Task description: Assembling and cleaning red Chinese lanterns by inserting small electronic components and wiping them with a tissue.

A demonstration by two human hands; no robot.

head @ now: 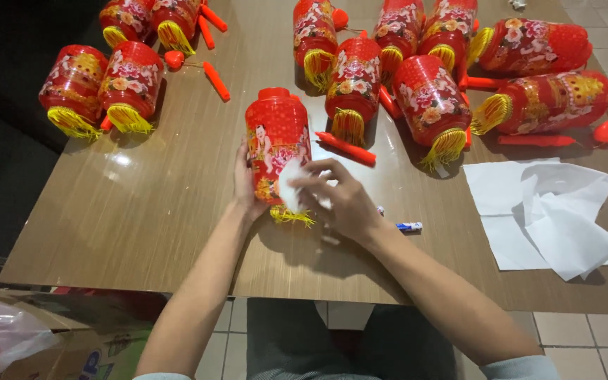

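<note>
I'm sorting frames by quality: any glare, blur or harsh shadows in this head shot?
Head view: soft glare patch on the table; right hand slightly motion-blurred against the sharper lantern that the left hand steadies; soft shadows under the forearms; left edge falls dark.

Left hand [245, 184] steadying red lantern [276, 141], right hand [343, 199] pressing white tissue [289, 184] against it

Lantern [274, 137] red w/ floral print, yellow fringe [291, 217]; tissue [288, 184] white; table [142, 211] brown woodgrain.
</note>
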